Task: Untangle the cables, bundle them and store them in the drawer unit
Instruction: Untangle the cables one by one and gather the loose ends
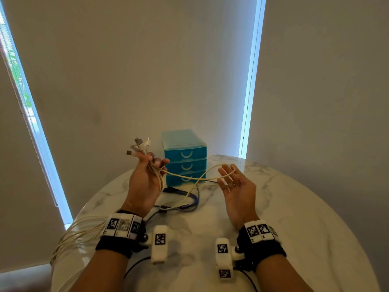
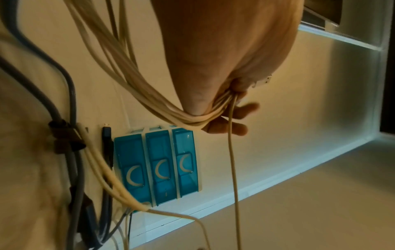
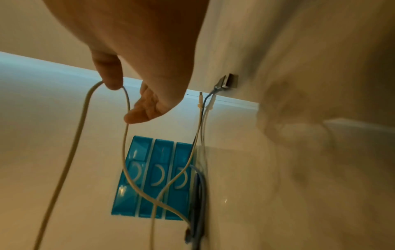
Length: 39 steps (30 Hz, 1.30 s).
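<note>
The left hand is raised above the table with its grip pinched around a bunch of cream cables. Their plug ends fan upward out of the fist, and the long runs drop past the wrist and trail off the table's left edge. From that fist 1 cream strand runs rightward across the front of the drawer unit to the right hand. That hand is palm up with the fingers spread and relaxed; the strand loops over them rather than being pinched, as the right wrist view shows, where it hangs over 1 fingertip.

So the strand's long axis lies roughly left to right between the 2 hands, and the right hand is the nearer one to its free loop. Below it, darker blue and black cables lie bunched on the table between the hands, just in front of the blue drawer unit. The cream strand appears to cross itself near there, though I cannot tell whether it is snagged on them.

The unit's 3 drawers look closed, and it stands at the far side of the table, beyond both hands. The work looks to be at the untangling stage: the next move probably draws this strand in toward the left-hand bunch.
</note>
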Each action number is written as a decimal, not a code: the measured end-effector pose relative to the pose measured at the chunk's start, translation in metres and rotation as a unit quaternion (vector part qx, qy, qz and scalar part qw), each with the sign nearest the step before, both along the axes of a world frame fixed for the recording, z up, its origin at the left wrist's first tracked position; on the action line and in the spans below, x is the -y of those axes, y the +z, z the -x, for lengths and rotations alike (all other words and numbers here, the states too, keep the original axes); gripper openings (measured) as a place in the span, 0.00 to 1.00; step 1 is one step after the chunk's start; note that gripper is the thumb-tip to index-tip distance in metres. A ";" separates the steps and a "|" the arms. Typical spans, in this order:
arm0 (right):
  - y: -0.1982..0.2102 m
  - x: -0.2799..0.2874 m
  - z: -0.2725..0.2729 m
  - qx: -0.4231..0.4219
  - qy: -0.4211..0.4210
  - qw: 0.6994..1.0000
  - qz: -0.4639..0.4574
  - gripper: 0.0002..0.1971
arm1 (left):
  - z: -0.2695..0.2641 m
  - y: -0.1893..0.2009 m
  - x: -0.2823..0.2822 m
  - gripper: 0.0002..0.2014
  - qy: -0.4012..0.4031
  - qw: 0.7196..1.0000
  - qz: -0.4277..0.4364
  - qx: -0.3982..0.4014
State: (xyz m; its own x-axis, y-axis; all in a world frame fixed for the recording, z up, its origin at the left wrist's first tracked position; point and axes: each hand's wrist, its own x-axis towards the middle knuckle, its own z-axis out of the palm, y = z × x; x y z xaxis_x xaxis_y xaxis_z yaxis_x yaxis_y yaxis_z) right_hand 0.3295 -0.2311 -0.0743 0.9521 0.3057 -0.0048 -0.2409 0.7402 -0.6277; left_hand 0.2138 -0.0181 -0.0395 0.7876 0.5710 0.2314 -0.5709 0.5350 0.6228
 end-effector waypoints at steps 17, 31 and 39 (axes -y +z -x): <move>0.005 -0.012 0.025 0.236 0.271 0.812 0.460 0.40 | -0.001 -0.002 0.000 0.22 0.013 0.998 -0.042 -0.049; -0.005 0.001 0.002 0.170 0.146 0.974 0.025 0.20 | 0.001 -0.012 0.007 0.33 0.016 0.913 -0.290 -0.287; 0.000 -0.019 0.034 0.305 0.264 0.863 0.305 0.16 | 0.003 -0.003 0.010 0.31 0.052 0.946 -0.256 -0.190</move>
